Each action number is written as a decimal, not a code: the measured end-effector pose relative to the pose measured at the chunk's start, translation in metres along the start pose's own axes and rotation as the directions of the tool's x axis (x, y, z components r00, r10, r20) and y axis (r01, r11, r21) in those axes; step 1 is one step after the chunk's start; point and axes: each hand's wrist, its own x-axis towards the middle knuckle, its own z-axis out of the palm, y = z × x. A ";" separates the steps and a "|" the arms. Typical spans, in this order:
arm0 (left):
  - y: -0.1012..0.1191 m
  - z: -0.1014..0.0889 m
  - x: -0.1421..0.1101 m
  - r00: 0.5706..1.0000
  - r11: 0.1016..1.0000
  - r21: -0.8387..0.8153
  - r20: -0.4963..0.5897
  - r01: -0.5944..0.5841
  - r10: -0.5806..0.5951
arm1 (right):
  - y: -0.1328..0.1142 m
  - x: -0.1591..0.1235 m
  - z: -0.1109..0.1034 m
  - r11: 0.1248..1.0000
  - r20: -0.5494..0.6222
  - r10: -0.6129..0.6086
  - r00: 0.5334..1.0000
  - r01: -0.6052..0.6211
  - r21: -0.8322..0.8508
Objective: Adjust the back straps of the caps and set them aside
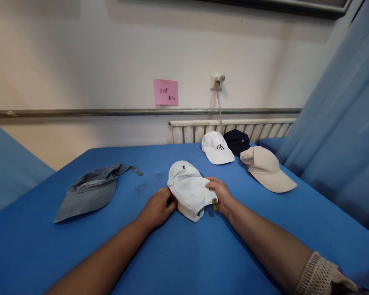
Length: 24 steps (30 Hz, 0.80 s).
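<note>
Head view shows the left hand point(157, 208) and right hand point(222, 196) gripping opposite sides of the pale cap point(190, 187), where light, even tension should best keep it smooth.

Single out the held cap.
The pale-blue cap with a small dark emblem: left hand and right hand hold it; the grey cap, white cap, navy cap and beige cap lie untouched.

Soft Light, Dim Edge

I have soft indoor light. Faint shadows lie on the wall point(117, 61) at eleven o'clock. At three o'clock the curtain point(341, 123) is dimmer, stretched and somewhat blurred; my left hand point(157, 208) and right hand point(222, 196) look fairly sharp.
</note>
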 end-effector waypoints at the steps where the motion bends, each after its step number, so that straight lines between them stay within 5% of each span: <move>1: 0.000 0.000 0.000 1.000 1.000 0.001 -0.005 0.009 -0.009 | 0.000 0.001 -0.001 1.000 -0.005 0.003 1.000 -0.003 0.006; 6: 0.000 -0.009 0.000 0.986 0.998 0.016 -0.156 0.057 -0.054 | -0.001 0.006 -0.005 0.998 -0.038 -0.029 0.999 0.031 0.059; 12: -0.008 -0.043 -0.008 0.894 0.986 -0.040 -0.416 0.163 -0.165 | -0.004 0.010 -0.008 0.991 -0.098 -0.115 0.988 0.120 0.053; 18: -0.030 -0.043 -0.010 0.959 0.969 0.041 -0.163 0.243 -0.233 | -0.001 0.005 -0.004 0.994 -0.032 -0.107 0.994 0.108 0.023; 24: -0.043 -0.042 -0.009 0.940 0.943 0.034 -0.096 0.330 -0.326 | -0.004 0.006 -0.007 0.999 0.037 -0.008 0.999 0.007 0.037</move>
